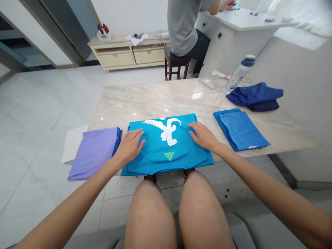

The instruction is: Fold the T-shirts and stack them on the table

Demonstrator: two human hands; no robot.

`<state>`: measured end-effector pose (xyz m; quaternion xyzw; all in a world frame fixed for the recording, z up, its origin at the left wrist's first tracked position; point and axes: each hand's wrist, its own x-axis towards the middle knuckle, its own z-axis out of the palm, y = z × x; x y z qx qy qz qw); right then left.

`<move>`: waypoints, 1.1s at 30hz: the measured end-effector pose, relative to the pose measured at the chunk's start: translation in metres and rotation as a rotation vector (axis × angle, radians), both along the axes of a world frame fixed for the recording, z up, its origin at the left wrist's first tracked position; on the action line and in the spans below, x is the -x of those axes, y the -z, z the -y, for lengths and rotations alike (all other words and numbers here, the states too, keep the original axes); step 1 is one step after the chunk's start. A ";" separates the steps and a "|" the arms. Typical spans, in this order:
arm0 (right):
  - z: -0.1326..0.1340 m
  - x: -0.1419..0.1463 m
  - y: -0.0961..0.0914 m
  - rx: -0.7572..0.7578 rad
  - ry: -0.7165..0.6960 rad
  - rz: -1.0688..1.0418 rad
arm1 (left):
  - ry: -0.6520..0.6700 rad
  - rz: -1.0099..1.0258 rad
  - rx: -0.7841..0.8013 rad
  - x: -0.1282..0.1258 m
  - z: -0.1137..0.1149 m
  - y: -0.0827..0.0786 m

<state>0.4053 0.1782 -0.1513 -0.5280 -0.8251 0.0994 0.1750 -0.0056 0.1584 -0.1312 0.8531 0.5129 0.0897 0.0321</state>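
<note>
A turquoise T-shirt [153, 152] with a white figure print and a green PEAK logo lies folded at the table's front edge, its neckline towards me. My left hand [131, 145] rests on its left side, fingers spread out flat. On the right side my right hand [203, 136] touches the cloth, fingers stretched and apart. Left of the shirt is a folded lilac garment [95, 148] with darker blue cloth beneath its right edge. To the right lies a folded blue garment [241, 129].
Farther right are a crumpled navy cloth [255, 95] and an upright clear water bottle [238, 76] on the marble table [150, 98]. A person in grey [184, 29] sits on a stool [177, 62] at a white desk [241, 20]. A low cabinet [114, 58] stands behind.
</note>
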 end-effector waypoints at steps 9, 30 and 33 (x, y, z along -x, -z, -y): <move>-0.049 0.044 0.039 0.086 0.117 0.136 | -0.181 0.015 0.101 -0.018 -0.071 0.047; 0.023 -0.032 -0.009 0.610 0.673 -0.513 | 0.029 0.136 0.660 -0.224 0.006 -0.044; 0.022 -0.028 -0.012 0.746 0.645 -0.651 | -0.064 0.047 0.673 -0.270 0.013 -0.035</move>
